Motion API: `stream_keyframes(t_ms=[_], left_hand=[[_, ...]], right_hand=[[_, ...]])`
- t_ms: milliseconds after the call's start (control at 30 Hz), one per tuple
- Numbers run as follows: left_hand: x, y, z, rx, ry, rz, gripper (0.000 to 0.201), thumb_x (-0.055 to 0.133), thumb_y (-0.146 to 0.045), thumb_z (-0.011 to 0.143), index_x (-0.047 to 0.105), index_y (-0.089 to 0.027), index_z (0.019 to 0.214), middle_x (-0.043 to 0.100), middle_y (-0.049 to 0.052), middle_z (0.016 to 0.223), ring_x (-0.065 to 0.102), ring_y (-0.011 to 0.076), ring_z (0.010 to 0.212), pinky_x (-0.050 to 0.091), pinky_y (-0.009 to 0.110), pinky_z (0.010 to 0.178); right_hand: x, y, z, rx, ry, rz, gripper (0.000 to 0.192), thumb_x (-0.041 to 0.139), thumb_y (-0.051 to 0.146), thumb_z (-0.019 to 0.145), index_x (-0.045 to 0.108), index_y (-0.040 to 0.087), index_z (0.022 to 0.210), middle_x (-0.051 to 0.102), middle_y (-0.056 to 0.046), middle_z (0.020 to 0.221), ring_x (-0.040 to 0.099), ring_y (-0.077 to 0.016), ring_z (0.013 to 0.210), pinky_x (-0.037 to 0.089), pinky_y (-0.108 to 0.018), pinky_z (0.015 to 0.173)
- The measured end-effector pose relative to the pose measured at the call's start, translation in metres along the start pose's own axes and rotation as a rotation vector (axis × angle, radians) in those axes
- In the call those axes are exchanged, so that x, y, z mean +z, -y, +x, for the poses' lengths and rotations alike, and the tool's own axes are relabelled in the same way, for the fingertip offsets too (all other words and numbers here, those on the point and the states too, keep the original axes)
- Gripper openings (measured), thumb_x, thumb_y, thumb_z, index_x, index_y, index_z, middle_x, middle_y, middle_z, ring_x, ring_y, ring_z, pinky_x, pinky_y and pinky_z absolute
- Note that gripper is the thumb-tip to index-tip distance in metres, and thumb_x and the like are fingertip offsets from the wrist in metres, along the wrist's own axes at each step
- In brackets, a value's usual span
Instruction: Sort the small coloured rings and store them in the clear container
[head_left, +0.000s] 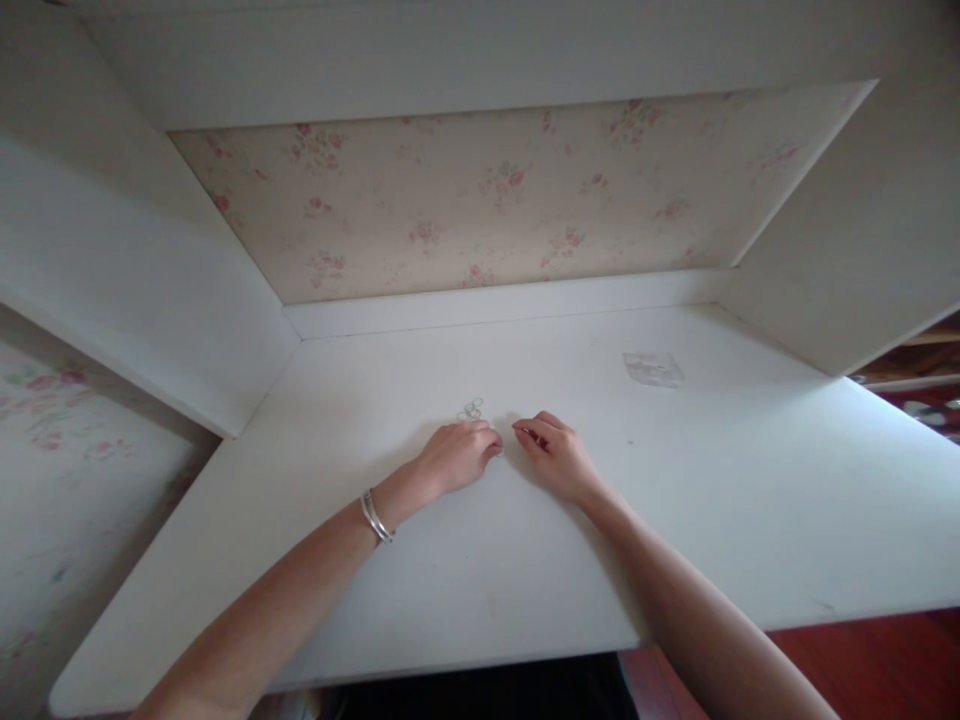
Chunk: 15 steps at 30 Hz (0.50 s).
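Several thin, pale metallic-looking rings lie in a loose cluster on the white desk, just beyond my left hand. That hand is closed, thumb and forefinger pinched low over the surface, and the edge of a small ring shows at the fingertips. A short gap away, my right hand is closed in a pinch too, its fingertips turned toward the left hand. What it holds, if anything, is too small to make out. A silver bangle circles my left wrist.
A small clear plastic bag lies flat at the back right of the white desk. White side panels and a back ledge enclose the desk, with floral wallpaper behind. Red flooring shows past the front edge.
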<state>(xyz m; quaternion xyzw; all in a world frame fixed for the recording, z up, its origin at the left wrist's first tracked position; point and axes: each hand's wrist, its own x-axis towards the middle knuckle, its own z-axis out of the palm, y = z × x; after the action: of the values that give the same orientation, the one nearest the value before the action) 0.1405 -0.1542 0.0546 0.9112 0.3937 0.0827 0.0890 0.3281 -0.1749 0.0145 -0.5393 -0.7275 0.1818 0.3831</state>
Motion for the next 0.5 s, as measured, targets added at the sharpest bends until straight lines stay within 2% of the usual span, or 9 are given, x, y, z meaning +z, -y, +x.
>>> stream_keyframes(t_ms=[200, 300, 400, 500], left_hand=[[0.001, -0.002, 0.0, 0.042, 0.043, 0.105, 0.03, 0.037, -0.028, 0.092, 0.066, -0.021, 0.09, 0.065, 0.005, 0.086, 0.063, 0.0197, 0.079, 0.047, 0.029, 0.067], [0.001, -0.001, -0.002, 0.05, 0.028, 0.105, 0.031, 0.037, -0.029, 0.092, 0.066, -0.021, 0.088, 0.065, 0.005, 0.084, 0.063, 0.0189, 0.077, 0.047, 0.028, 0.066], [-0.001, 0.005, -0.005, 0.009, -0.059, 0.017, 0.029, 0.038, -0.031, 0.092, 0.066, -0.023, 0.089, 0.065, 0.003, 0.085, 0.062, 0.0176, 0.081, 0.047, 0.027, 0.071], [-0.003, 0.02, -0.012, -0.078, -0.19, -0.166, 0.026, 0.041, -0.032, 0.091, 0.066, -0.023, 0.091, 0.067, 0.002, 0.09, 0.062, 0.016, 0.085, 0.046, 0.026, 0.077]], right_hand=[[-0.001, 0.002, -0.002, -0.027, 0.014, -0.005, 0.025, 0.043, 0.03, 0.09, 0.067, 0.022, 0.091, 0.057, -0.002, 0.079, 0.051, -0.0097, 0.061, 0.039, -0.022, 0.059], [-0.002, 0.002, -0.002, -0.041, 0.011, -0.008, 0.025, 0.043, 0.031, 0.09, 0.066, 0.022, 0.091, 0.058, -0.002, 0.08, 0.051, -0.0099, 0.062, 0.039, -0.022, 0.06], [-0.002, 0.001, -0.003, -0.042, 0.004, -0.011, 0.026, 0.042, 0.032, 0.09, 0.066, 0.022, 0.092, 0.058, -0.002, 0.08, 0.051, -0.0097, 0.061, 0.04, -0.023, 0.061], [-0.001, -0.001, -0.002, -0.03, 0.023, -0.024, 0.027, 0.042, 0.033, 0.09, 0.067, 0.022, 0.092, 0.058, -0.002, 0.08, 0.051, -0.0097, 0.061, 0.04, -0.023, 0.061]])
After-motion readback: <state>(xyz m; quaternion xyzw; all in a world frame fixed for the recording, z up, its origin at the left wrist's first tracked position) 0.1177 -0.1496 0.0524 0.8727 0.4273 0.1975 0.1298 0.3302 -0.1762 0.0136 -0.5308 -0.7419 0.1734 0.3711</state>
